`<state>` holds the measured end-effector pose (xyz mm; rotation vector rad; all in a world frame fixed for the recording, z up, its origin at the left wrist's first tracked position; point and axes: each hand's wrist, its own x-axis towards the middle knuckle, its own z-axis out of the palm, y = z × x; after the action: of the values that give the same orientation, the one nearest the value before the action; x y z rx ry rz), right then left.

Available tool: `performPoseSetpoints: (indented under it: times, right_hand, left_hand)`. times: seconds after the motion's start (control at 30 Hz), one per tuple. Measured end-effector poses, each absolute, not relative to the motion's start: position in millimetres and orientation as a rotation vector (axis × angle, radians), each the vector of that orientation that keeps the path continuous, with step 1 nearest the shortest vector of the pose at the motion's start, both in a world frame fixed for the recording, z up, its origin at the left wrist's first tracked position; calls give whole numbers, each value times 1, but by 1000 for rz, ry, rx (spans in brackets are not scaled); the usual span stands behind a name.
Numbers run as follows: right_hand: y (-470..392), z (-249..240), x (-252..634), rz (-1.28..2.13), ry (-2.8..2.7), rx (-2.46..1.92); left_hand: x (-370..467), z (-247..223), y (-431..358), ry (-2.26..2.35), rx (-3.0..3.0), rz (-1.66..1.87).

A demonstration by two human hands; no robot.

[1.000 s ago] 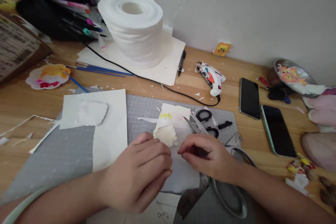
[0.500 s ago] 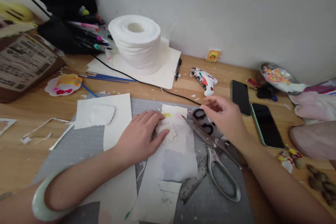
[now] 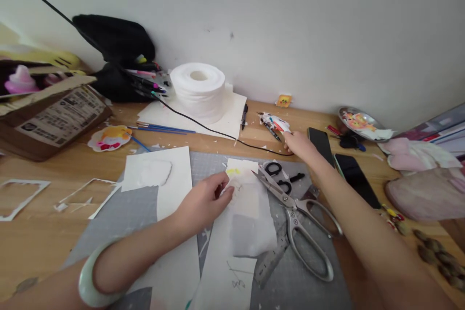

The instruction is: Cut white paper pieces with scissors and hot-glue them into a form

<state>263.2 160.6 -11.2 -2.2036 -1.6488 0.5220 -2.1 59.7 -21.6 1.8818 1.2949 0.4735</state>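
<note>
My left hand (image 3: 205,202) rests over the papers at the centre, its fingers curled in at the edge of a small white cut piece (image 3: 238,188) with drawn lines; what its fingers hold is hidden. Farther back on the right, my right hand (image 3: 298,146) has its fingers round the handle of a white and orange glue gun (image 3: 276,124). Large metal scissors (image 3: 290,203) lie open between my hands, beside black-handled scissors (image 3: 273,169). A thin white sheet (image 3: 250,232) lies on paper strips below my left hand.
A black cable (image 3: 218,131) crosses the table in front of a white tissue roll (image 3: 199,92). Two phones (image 3: 356,179) and a metal bowl (image 3: 359,123) are at right. A cardboard box (image 3: 54,116) and paint palette (image 3: 110,138) stand left.
My right hand has reached forward from above the scissors to the glue gun. My left hand's fingers have curled in more. The view has tilted up and shifted.
</note>
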Motion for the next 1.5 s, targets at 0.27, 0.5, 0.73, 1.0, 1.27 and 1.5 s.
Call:
performPoseSetpoints:
  times: [0.27,0.5,0.73,1.0,1.27,1.5]
  right_hand:
    - [109,-25,252,528,-1536,-1741]
    - [81,-29,238,284,-1747,-1682]
    - [82,-39,241,-56,-1902,-1587]
    - [82,-31,241,-57,-2034,-1557]
    - [83,-35,243,-78,-2051,-1558]
    - [84,-34,244,-112,-2103,-1513]
  left_hand:
    - [-5,-13,65,1178,1413,624]
    - [-4,-14,71,1236,1070,566]
    - [-4,-15,79,1196,983,534]
    - [-3,-15,79,1211,953,548]
    - [-4,-17,78,1203,980,550]
    - [-4,-16,79,1175,989,551]
